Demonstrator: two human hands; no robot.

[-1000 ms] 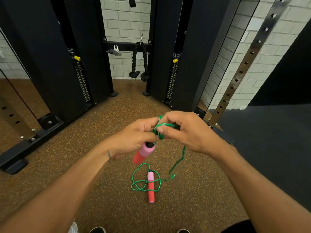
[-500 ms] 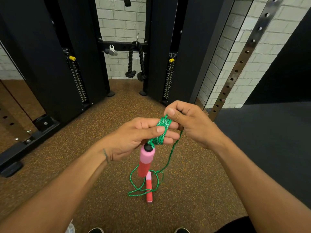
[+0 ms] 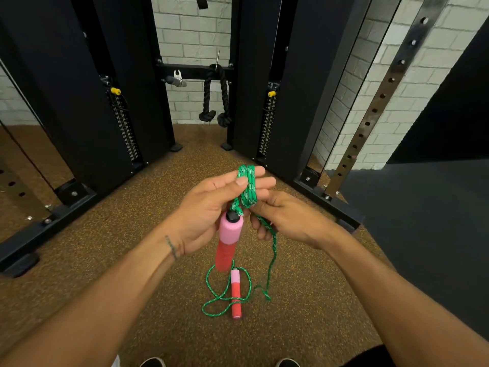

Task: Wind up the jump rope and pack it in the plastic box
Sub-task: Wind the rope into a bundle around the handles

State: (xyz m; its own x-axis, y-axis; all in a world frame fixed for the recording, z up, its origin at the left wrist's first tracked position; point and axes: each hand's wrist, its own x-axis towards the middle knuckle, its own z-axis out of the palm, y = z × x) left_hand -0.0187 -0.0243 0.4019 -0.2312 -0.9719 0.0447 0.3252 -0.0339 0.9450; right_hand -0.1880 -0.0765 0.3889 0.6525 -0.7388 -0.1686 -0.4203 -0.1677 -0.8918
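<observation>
Green cord, soft and light: the jump rope (image 3: 247,189) sits wound around your left hand (image 3: 209,215), thumb pinning the coil, its pink-and-red foam handle (image 3: 228,242) dangling beneath. Your right hand (image 3: 291,221) pinches the free strand under the coil; hold there, since slack cord likely slips and tangles. Loose loops and the second handle (image 3: 235,292) lie on the speckled brown rubber floor (image 3: 132,247). Beyond stand a black cable machine (image 3: 79,102) and a white brick wall (image 3: 190,30). No plastic box shows.
</observation>
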